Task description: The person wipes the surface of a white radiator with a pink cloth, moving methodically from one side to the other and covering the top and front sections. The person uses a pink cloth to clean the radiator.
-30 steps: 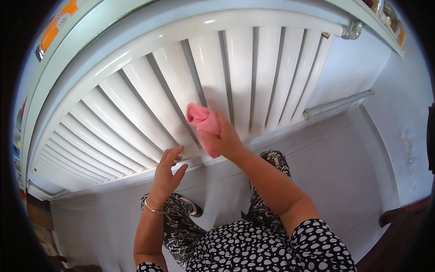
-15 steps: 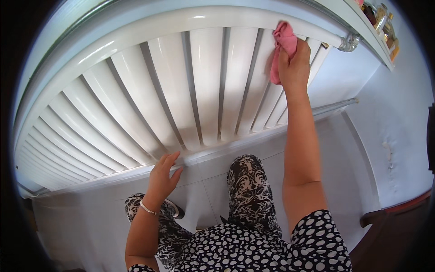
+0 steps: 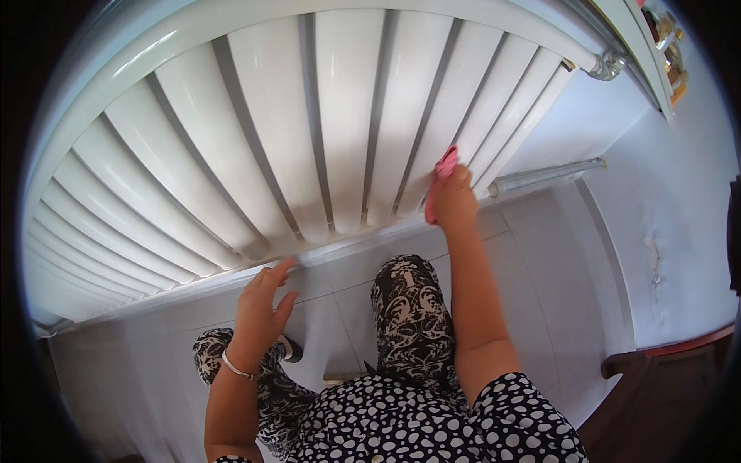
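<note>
A white radiator (image 3: pixel 351 116) with many upright slats spans the view in front of me. My right hand (image 3: pixel 454 199) is closed round a pink cloth (image 3: pixel 446 162) and presses it on the lower part of the slats toward the right end. Part of the cloth hangs below the fingers on the left side. My left hand (image 3: pixel 262 305) holds nothing; its fingers are apart, in the air before the radiator's lower left slats. A silver bangle (image 3: pixel 235 366) circles the left wrist.
A metal pipe (image 3: pixel 548 177) runs low along the wall at right, and a valve (image 3: pixel 608 65) joins the radiator's upper right corner. Small items (image 3: pixel 670 54) stand on a ledge at top right. Dark reddish-brown wooden furniture (image 3: pixel 656 393) stands at lower right. Grey floor tiles (image 3: pixel 532 285) lie below.
My right hand has slid the pink cloth down the slats, from near the top rail to near the bottom, and slightly left. My left hand stays open, a little lower and further left.
</note>
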`<state>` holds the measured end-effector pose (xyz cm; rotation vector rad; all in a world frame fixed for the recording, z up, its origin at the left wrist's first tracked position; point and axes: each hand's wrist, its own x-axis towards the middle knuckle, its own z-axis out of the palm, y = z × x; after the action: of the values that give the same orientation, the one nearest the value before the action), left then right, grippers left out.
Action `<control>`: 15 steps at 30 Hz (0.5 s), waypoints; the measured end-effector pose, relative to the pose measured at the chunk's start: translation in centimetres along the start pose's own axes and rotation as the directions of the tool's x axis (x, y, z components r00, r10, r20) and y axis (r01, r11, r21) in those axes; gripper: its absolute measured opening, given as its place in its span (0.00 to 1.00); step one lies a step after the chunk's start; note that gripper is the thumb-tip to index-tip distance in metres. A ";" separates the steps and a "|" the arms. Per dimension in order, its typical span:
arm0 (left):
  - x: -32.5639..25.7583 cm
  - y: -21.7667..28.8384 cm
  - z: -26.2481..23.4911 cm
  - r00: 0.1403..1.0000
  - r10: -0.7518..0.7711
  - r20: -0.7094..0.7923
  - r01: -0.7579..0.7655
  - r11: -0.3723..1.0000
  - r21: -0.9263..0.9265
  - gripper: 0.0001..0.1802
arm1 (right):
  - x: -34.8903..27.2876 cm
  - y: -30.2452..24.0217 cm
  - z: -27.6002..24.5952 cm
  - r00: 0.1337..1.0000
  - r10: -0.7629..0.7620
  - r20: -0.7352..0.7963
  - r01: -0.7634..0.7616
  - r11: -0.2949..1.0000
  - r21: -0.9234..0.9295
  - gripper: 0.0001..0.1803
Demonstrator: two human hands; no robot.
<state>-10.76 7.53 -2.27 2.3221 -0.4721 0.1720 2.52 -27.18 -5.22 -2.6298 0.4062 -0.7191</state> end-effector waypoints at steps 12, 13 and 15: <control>0.2 -1.3 0.9 0.998 -0.016 -0.053 0.020 0.997 0.070 0.27 | -4.4 6.6 8.8 0.886 0.237 0.398 -0.308 0.943 0.125 0.25; 0.1 -1.6 1.0 0.998 -0.019 -0.055 0.023 0.997 0.076 0.27 | -4.5 6.7 8.9 0.892 0.219 0.395 -0.296 0.944 0.146 0.26; 0.0 -2.2 1.1 0.998 -0.027 -0.060 0.032 0.996 0.084 0.27 | -3.6 7.2 8.2 0.887 0.173 0.429 -0.257 0.955 0.145 0.28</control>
<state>-9.94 8.19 -4.43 2.3984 -0.4084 0.2502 2.72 -29.86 -16.40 -2.4071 0.4645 -0.1129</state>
